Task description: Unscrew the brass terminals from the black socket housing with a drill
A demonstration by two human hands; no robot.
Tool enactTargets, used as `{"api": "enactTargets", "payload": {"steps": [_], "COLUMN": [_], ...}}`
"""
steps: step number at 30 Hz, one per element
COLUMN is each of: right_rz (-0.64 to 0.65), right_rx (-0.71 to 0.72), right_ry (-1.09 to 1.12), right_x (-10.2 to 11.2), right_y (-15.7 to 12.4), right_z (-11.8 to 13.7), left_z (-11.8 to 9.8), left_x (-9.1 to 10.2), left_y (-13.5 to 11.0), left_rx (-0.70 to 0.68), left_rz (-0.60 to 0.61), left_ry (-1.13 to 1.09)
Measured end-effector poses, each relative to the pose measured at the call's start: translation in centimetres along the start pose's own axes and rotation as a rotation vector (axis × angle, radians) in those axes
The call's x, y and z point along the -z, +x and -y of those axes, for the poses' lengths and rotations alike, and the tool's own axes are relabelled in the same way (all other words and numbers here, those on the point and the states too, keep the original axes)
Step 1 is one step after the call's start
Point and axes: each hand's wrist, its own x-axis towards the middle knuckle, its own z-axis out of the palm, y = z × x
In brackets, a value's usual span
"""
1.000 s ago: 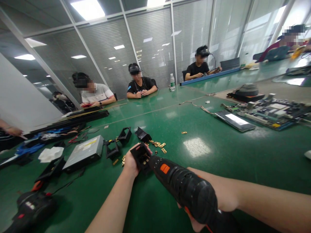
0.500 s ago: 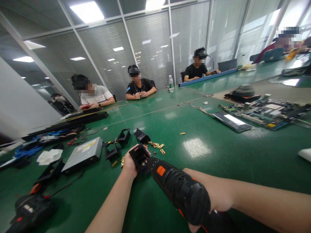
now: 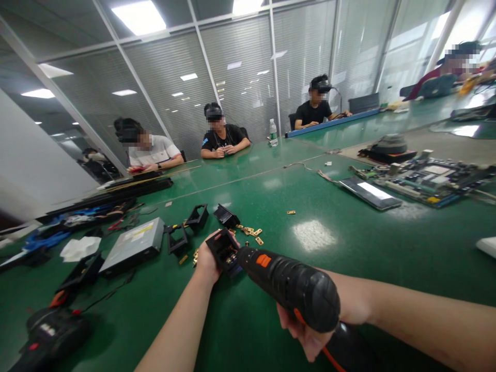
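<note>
My left hand (image 3: pixel 208 261) is closed around a black plastic housing (image 3: pixel 219 243), its open side facing me. Small metal parts show inside it. My right hand (image 3: pixel 302 328) grips a black and orange cordless drill (image 3: pixel 290 284), whose nose points into the housing; the bit's tip cannot be made out. Just beyond lie loose brass plates (image 3: pixel 254 232). Three similar black housings stand near my left hand: one housing (image 3: pixel 227 216) behind it, another (image 3: pixel 197 217) and a third (image 3: pixel 177 241) to its left.
A silver disc drive (image 3: pixel 135 245) lies left, with a second power tool (image 3: pixel 50 330) nearer me. To the right are a dark flat panel (image 3: pixel 370 192) and circuit boards (image 3: pixel 434 178). Several people sit beyond the green table (image 3: pixel 248 186), near a water bottle (image 3: pixel 273 133).
The drill's rear end has swung slightly up and right, and the fingers of my right hand now show beneath it. My left hand and the housing have hardly moved.
</note>
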Motion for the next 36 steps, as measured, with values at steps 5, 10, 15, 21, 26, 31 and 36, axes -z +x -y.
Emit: {"api": "enactTargets", "payload": {"steps": [5, 10, 15, 21, 26, 31, 36], "right_rz": [-0.09, -0.056, -0.031, 0.021, 0.042, -0.006, 0.019], "right_rx": [0.104, 0.081, 0.111, 0.0, 0.013, 0.023, 0.074], "right_ry": [-0.121, -0.108, -0.078, 0.079, 0.065, -0.003, -0.06], "right_x": [-1.0, -1.0, -0.4, 0.6, 0.7, 0.2, 0.2], "right_y": [0.1, 0.2, -0.1, -0.1, 0.0, -0.2, 0.0], "right_z": [-0.1, 0.0, -0.1, -1.1, -1.0, -0.2, -0.3], "left_z": [0.1, -0.1, -0.1, 0.0, 0.0, 0.1, 0.3], "left_x": [0.0, -0.3, -0.3, -0.1, -0.2, 0.0, 0.3], "left_y": [0.0, -0.1, -0.1, 0.0, -0.1, 0.1, 0.3], "left_rx": [0.016, 0.018, 0.014, -0.004, -0.004, 0.008, 0.023], "left_rz": [-0.009, -0.011, -0.023, 0.003, -0.009, 0.004, 0.021], "left_ry": [-0.028, -0.029, -0.027, 0.001, 0.007, -0.008, -0.03]}}
